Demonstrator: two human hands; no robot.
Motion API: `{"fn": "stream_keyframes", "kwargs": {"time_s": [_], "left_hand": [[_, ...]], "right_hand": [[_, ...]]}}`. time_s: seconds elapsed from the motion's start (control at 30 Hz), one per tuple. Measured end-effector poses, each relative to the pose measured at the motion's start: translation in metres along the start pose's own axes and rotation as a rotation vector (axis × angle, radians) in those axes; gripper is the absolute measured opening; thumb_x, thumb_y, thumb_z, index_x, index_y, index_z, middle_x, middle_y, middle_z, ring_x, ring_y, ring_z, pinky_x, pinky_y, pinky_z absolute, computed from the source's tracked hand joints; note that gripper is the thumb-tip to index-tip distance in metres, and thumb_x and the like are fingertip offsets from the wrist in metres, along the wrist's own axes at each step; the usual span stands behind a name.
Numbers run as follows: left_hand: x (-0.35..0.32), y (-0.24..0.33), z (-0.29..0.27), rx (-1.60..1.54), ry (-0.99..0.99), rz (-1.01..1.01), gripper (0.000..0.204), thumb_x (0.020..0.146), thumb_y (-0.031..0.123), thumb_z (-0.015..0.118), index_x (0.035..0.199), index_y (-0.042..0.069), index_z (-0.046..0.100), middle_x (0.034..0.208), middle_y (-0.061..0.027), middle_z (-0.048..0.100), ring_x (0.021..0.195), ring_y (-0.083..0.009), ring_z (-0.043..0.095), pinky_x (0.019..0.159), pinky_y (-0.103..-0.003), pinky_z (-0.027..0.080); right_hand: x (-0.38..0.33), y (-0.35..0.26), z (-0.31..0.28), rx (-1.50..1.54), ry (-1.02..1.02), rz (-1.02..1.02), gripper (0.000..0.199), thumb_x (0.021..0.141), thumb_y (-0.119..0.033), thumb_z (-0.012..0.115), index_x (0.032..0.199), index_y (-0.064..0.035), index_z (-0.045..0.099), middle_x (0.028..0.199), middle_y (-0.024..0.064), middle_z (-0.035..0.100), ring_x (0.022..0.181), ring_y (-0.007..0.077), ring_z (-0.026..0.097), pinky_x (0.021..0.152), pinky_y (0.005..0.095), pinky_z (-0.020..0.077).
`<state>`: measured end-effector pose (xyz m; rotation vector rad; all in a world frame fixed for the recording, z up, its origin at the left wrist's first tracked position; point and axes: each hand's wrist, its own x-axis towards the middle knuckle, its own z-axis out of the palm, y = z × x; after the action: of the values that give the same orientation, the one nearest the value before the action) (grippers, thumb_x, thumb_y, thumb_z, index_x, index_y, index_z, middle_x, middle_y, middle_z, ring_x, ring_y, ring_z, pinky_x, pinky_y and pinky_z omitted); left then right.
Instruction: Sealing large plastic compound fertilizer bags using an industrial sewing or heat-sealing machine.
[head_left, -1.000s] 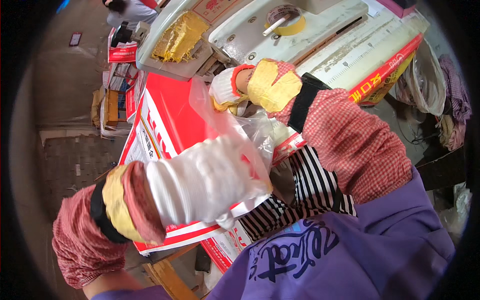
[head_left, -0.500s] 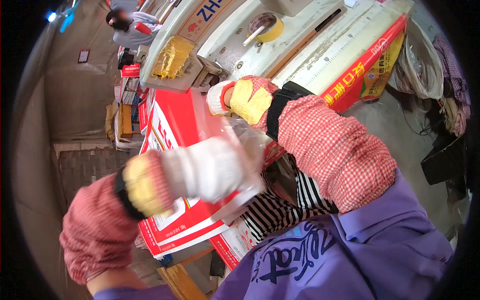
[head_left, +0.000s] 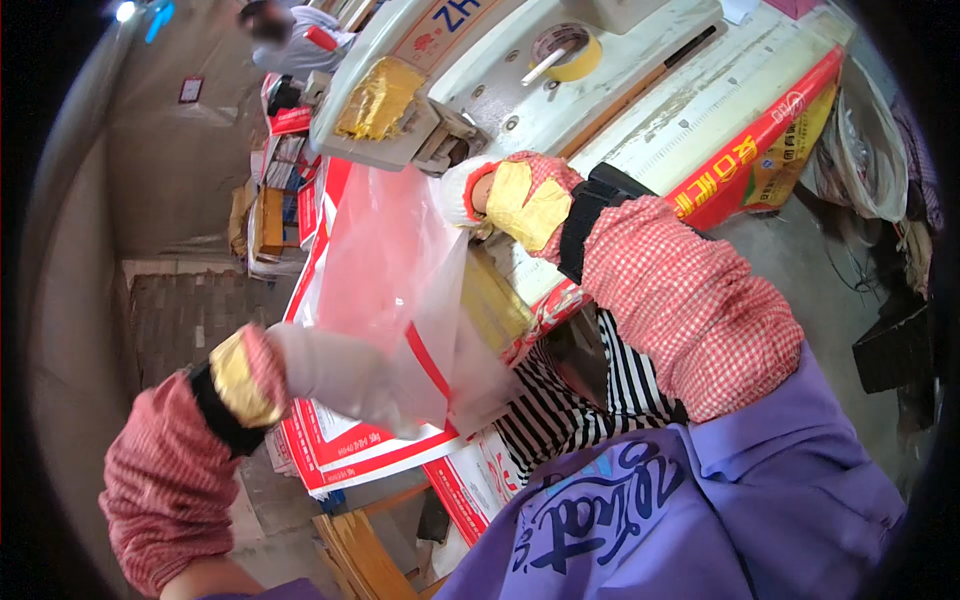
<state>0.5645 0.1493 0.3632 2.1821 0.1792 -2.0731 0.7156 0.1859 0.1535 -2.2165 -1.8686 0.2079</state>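
Note:
A translucent plastic bag (head_left: 385, 250) is spread over red-and-white printed woven sacks (head_left: 330, 475) in front of me. My right hand (head_left: 460, 192), in a white glove with an orange cuff, is closed at the bag's far right edge, close to the machine's metal part; its fingertips are hidden. My left hand (head_left: 340, 375), in a white glove, is at the bag's near left side. Film seems to lie over its fingers and motion blurs them, so their grip does not show. Both forearms have red checked sleeves with black bands and yellow tape patches.
A pale machine (head_left: 400, 55) with a yellow tape patch stands beyond my hands. A tape roll (head_left: 572, 52) and a white stick lie on it. The worktable (head_left: 690, 125) has a red-and-yellow printed edge. A white plastic bag (head_left: 865, 150) hangs at right. Another person (head_left: 300, 40) is far left.
My left hand has moved left and slightly down, and the plastic film now lies spread wider over the sacks. My right hand has stayed by the machine.

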Motion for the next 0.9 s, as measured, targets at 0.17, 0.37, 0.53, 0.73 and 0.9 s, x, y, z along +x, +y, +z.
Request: {"fn": "stream_keyframes", "kwargs": {"time_s": [0.17, 0.37, 0.53, 0.73, 0.9], "left_hand": [[-0.029, 0.014, 0.063, 0.638, -0.037, -0.316, 0.016, 0.074, 0.025, 0.060, 0.078, 0.011, 0.066, 0.069, -0.0045, 0.064, 0.064, -0.0238, 0.062, 0.056, -0.036, 0.048], [0.101, 0.078, 0.111, 0.662, 0.428, 0.434, 0.005, 0.066, 0.012, 0.062, 0.063, 0.012, 0.065, 0.062, -0.0039, 0.061, 0.057, -0.0243, 0.060, 0.047, -0.036, 0.047], [0.042, 0.085, 0.050, 0.599, 0.311, 0.060, 0.008, 0.072, 0.019, 0.062, 0.072, 0.012, 0.064, 0.072, 0.0002, 0.061, 0.064, -0.0185, 0.061, 0.050, -0.032, 0.045], [0.044, 0.100, 0.049, 0.847, 0.200, 0.298, 0.012, 0.065, 0.014, 0.062, 0.075, 0.012, 0.069, 0.066, -0.0039, 0.063, 0.064, -0.0239, 0.063, 0.055, -0.037, 0.049], [0.049, 0.063, -0.002, 0.666, 0.388, 0.214, 0.016, 0.068, 0.025, 0.062, 0.069, 0.009, 0.066, 0.069, -0.0087, 0.064, 0.066, -0.0280, 0.062, 0.058, -0.036, 0.049]], "right_hand": [[-0.066, -0.021, -0.009, 0.214, 0.358, -0.038, 0.018, 0.072, -0.019, 0.054, 0.082, -0.0070, 0.063, 0.076, 0.0136, 0.061, 0.068, 0.0290, 0.061, 0.058, 0.0409, 0.0482], [-0.143, -0.079, 0.004, 0.197, 0.567, 0.090, 0.010, 0.077, -0.013, 0.051, 0.080, -0.0052, 0.057, 0.065, 0.0121, 0.056, 0.055, 0.0268, 0.057, 0.049, 0.0376, 0.0473], [-0.156, -0.125, 0.032, 0.131, 0.534, 0.632, 0.020, 0.080, -0.012, 0.048, 0.096, -0.0024, 0.054, 0.065, 0.0094, 0.055, 0.053, 0.0256, 0.057, 0.041, 0.0375, 0.0443], [-0.123, -0.085, 0.050, 0.503, 0.374, 0.736, 0.019, 0.084, -0.017, 0.045, 0.086, -0.0062, 0.060, 0.080, 0.0122, 0.062, 0.062, 0.0263, 0.062, 0.049, 0.0391, 0.0488], [-0.030, -0.096, 0.048, -0.202, 0.520, 1.013, 0.019, 0.084, -0.022, 0.047, 0.076, -0.0097, 0.059, 0.067, 0.0074, 0.057, 0.056, 0.0212, 0.057, 0.047, 0.0362, 0.0462]]}}
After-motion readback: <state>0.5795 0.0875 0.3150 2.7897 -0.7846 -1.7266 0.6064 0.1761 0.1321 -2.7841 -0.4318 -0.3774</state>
